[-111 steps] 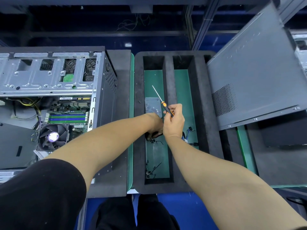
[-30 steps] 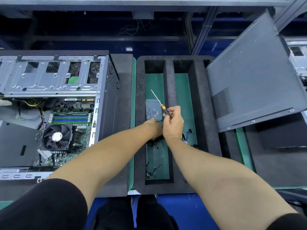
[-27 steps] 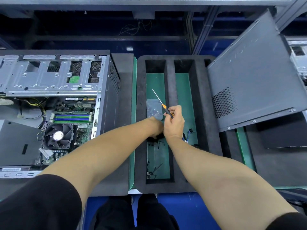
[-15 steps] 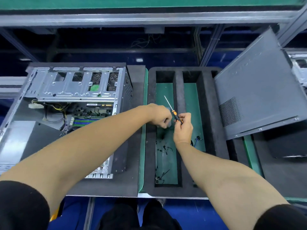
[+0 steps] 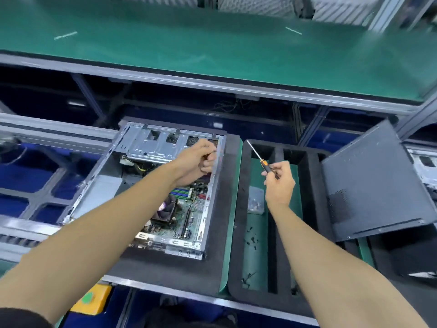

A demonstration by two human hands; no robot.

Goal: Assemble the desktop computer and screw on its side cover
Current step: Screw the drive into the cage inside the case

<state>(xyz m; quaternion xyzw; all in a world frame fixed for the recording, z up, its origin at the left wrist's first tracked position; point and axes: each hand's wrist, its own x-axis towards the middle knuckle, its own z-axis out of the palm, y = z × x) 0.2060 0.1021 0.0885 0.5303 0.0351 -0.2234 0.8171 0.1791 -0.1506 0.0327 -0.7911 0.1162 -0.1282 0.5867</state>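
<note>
Computer case: left centre of the frame, lying open, motherboard exposed; assembly unfinished.
Side cover: right of frame, propped off the case; not yet fitted or screwed.
Left hand: fingers curled at the case's upper right corner, seemingly pinching something too small to identify.
Right hand: gripping the screwdriver above the foam tray.

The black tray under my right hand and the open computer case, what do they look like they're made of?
Tray: probably dense foam, matte black, with soft thick walls and cut-out slots. Computer case: seemingly bare sheet metal, silvery and reflective, with stamped holes and folded edges.
</note>
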